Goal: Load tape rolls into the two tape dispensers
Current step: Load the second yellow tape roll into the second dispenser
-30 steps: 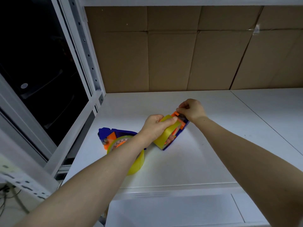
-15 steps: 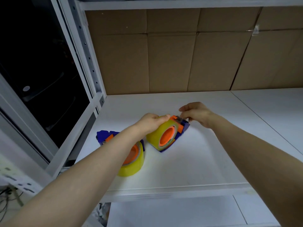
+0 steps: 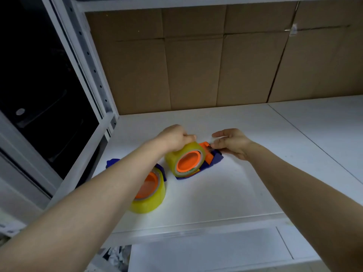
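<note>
Shelf (image 3: 225, 193) free front/right; cardboard (image 3: 196, 71) blocks rear.

Two bare forearms, no sleeves visible, left hand (image 3: 174, 137) and right hand (image 3: 232, 143) ungloved, wrists unadorned, fingernails trimmed short

I count two yellow tape rolls, one (image 3: 185, 160) and another (image 3: 150, 195), two blue dispensers (image 3: 215, 157) (image 3: 113, 163), the left one mostly hidden, and two hands (image 3: 174, 137) (image 3: 232, 142).
</note>
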Available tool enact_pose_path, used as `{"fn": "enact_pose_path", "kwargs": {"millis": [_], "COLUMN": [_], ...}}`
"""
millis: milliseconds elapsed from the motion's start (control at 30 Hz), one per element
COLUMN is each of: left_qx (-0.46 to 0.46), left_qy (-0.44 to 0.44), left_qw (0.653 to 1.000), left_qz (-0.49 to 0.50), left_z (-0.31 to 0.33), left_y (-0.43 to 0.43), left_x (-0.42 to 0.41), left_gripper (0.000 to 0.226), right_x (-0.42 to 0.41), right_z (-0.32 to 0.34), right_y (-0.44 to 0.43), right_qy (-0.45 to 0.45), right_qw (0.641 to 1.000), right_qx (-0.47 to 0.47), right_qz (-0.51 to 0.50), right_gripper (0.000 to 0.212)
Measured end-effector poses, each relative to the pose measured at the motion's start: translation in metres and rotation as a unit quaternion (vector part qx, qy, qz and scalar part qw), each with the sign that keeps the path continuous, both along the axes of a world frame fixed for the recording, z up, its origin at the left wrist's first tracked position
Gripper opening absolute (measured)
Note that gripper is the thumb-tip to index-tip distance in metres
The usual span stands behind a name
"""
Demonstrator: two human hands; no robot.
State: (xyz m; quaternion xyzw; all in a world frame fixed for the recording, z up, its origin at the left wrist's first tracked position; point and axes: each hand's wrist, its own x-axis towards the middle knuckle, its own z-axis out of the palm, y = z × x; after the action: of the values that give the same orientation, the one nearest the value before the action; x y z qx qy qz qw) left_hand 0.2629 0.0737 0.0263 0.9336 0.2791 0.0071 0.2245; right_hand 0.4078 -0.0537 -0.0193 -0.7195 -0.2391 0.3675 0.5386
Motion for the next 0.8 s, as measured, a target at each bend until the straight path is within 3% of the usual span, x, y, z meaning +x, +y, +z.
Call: {"fn": "enact_pose_path", "kwargs": {"millis": [67, 167, 333, 800], "left_qx": [0.090, 0.158, 0.369, 0.377], "left_qy": [-0.030, -0.012, 0.093, 0.081], "left_qw": [0.994, 0.976, 0.895, 0.867], "left_qz": [-0.063, -0.148, -0.233, -0.316], "left_z": [0.005, 0.001, -0.010, -0.018], "left_y": [-0.012, -0.036, -0.054, -0.038], "left_x": [0.007, 0.014, 0.018, 0.017], "left_gripper": [0.026, 0.036, 0.036, 0.033], "right_x": [-0.002, -0.003, -0.002, -0.002], "right_z": [-0.003, -0.007, -0.012, -0.018], "right_y": [0.002, 0.002, -0.001, 0.003], "right_qy": [-0.019, -0.025, -0.040, -0.168], "right_qw": [1.000, 1.000, 0.999, 0.986], "right_qx": [0.002, 0.003, 0.009, -0.002], "right_qz": [-0.013, -0.018, -0.030, -0.017], "right_gripper": [0.043, 0.044, 0.043, 0.048]}}
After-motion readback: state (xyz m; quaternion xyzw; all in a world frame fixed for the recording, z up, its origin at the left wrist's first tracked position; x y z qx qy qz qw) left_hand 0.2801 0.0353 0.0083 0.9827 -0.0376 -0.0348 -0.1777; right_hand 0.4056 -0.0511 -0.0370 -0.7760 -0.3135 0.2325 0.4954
